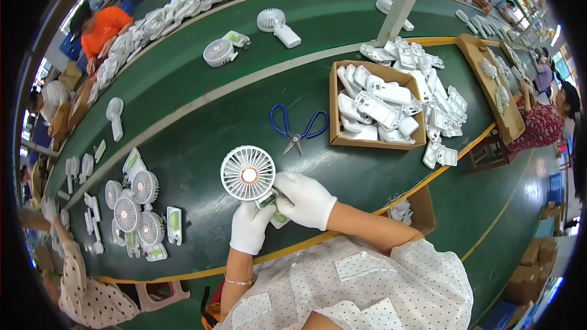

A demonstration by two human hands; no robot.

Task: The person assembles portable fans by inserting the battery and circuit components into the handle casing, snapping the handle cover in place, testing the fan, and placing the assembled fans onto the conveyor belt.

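Note:
A white handheld fan (249, 173) with a round slatted grille and a coppery centre is held over the green table (208, 140). My left hand (249, 227), in a white glove, is closed on the fan's lower part just under the grille. From the right, my gloved right hand (302, 200) grips the same part with its fingers bent round it. Green and metallic inner parts show between the two hands; the gloves hide most of the handle. Beyond the fan lie blue-handled scissors (294, 137), their blades apart.
A cardboard box (379, 144) of white casings stands at right, beside a heap of casings (449, 113). Several part-built fans (127, 214) sit at left. Fans lie on the far green belt (177, 76). A metal post (403, 3) rises there. Co-workers sit on both sides.

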